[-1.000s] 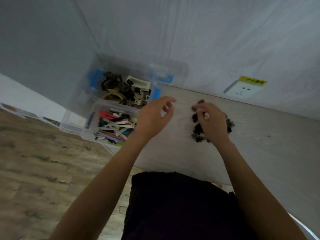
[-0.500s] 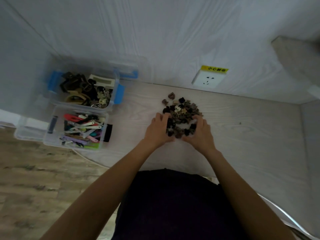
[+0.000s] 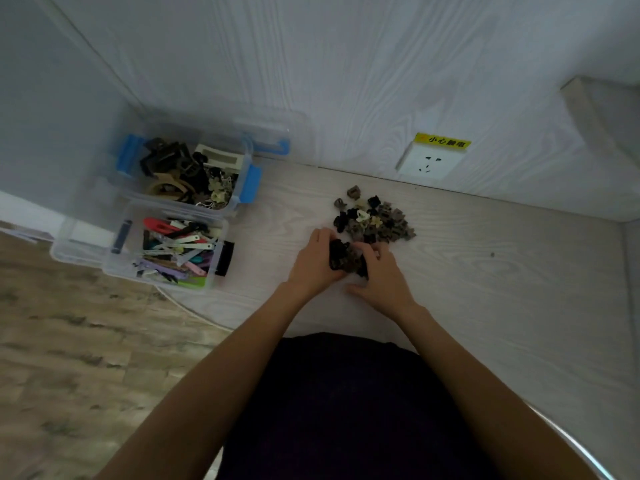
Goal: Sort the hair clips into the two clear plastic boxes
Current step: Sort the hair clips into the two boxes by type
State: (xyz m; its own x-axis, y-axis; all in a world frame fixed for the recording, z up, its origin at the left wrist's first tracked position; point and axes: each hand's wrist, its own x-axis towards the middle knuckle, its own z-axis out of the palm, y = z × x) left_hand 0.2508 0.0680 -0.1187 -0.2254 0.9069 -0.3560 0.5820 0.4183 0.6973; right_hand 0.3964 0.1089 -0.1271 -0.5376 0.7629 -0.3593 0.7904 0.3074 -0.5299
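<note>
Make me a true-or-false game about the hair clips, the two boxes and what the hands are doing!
1. Both hands are scooping up a bunch of small clips together. True: the left hand and right hand cup a dark clump of clips.
2. All the small clips are picked up. False: a pile of small clips lies on the table beyond the hands.
3. The near box holds long colourful flat clips. True: see the near box.
4. The far box is empty. False: the far box holds big dark and tan clips.
5. The boxes sit on the person's right. False: they are on the left.
</note>
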